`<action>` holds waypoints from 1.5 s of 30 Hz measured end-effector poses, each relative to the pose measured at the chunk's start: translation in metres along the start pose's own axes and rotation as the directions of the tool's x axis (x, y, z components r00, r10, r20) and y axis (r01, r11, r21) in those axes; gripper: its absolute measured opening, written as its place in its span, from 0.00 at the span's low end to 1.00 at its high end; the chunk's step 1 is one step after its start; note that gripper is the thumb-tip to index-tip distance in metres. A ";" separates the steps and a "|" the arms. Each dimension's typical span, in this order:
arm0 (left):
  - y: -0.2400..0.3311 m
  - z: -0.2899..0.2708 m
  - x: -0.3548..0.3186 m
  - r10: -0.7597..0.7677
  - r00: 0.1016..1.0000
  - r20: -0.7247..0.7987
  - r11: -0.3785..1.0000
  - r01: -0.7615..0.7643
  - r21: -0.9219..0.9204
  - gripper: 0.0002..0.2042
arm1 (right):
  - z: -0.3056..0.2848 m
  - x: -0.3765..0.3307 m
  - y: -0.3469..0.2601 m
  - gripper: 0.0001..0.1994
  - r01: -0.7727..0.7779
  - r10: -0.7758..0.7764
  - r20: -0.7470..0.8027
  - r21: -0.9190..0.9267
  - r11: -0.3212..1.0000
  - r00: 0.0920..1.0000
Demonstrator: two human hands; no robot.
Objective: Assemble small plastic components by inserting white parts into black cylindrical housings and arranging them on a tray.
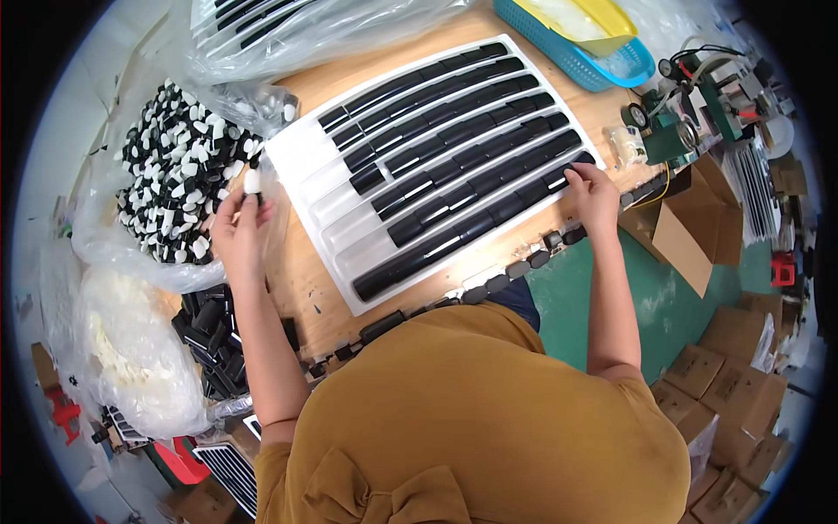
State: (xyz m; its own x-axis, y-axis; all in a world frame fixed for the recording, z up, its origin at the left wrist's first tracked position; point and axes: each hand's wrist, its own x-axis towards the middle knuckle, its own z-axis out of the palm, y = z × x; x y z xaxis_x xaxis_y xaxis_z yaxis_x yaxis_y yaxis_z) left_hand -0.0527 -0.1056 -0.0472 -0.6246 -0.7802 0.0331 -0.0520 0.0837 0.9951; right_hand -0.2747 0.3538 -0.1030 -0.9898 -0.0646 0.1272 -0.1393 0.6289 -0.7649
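Note:
A white plastic tray (295, 162) lies slantwise on the wooden table, with long rows of glossy black cylindrical pieces (463, 229) in its grooves. The left ends of several grooves are bare. At the right end of the nearest row, my right hand (595, 199) has thumb and fingers closed on a black piece (559, 179). My left hand (237, 234) is left of the tray, pinching a small black-and-white piece (252, 182) upright between its fingers. Beside it, a heap of small black and white pieces (179, 162) fills an open clear plastic bag.
Black pieces (209, 336) are piled below my left forearm, near a bag of cream-coloured bits (131, 349). At the back stand a blue basket (580, 65) and a yellow tray (602, 44). Green machinery (672, 140) and an open cardboard box (685, 227) are at right. Dark knobs line the table's front edge.

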 end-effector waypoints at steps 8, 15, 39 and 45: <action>0.019 0.042 -0.042 -0.127 0.965 0.231 0.947 0.187 -0.262 0.12 | -0.014 0.010 -0.003 0.15 0.078 -0.144 -0.183 -0.325 0.942 0.973; 0.019 0.060 -0.060 -0.258 0.879 0.401 0.839 0.410 -0.358 0.13 | -0.016 0.018 -0.005 0.19 0.162 -0.281 -0.091 -0.635 0.756 0.956; 0.045 0.088 -0.104 -0.138 0.806 0.575 0.889 0.357 -0.287 0.14 | 0.047 -0.079 -0.178 0.13 -0.281 -0.285 0.615 0.659 0.697 0.735; 0.046 0.085 -0.108 -0.138 0.802 0.581 0.887 0.361 -0.288 0.14 | 0.049 -0.085 -0.184 0.14 -0.297 -0.303 0.643 0.653 0.697 0.703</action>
State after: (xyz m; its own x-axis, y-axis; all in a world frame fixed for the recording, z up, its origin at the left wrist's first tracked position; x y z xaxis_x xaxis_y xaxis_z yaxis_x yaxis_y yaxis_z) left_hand -0.0537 0.0349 -0.0131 -0.9466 -0.2770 -0.1648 -0.0473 -0.3863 0.9211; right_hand -0.1665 0.2061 -0.0041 -0.6732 -0.7346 -0.0846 0.1765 -0.0485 -0.9831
